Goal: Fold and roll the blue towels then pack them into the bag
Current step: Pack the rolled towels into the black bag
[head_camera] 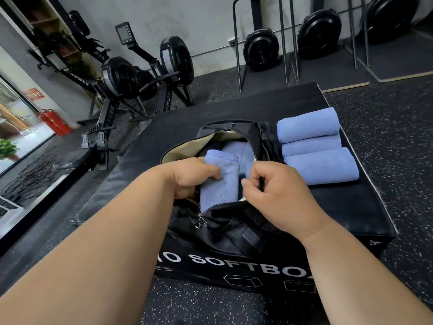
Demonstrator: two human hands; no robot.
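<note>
A black bag (225, 221) with a tan lining lies unzipped on a black soft box (339, 207). My left hand (189, 177) grips a rolled blue towel (220, 184) that stands partly inside the bag's mouth. Behind it, another blue towel (236, 148) lies deeper in the bag. My right hand (274, 188) has its fingers curled round the bag's right-hand rim, just right of the roll. Three rolled blue towels (314, 146) lie side by side on the box to the right of the bag.
Rowing machines (131, 78) stand on the floor beyond the box to the left. A red fire extinguisher (52, 121) sits by the glass wall at left. Black fan units and metal racks (260, 48) line the back wall. Speckled rubber floor surrounds the box.
</note>
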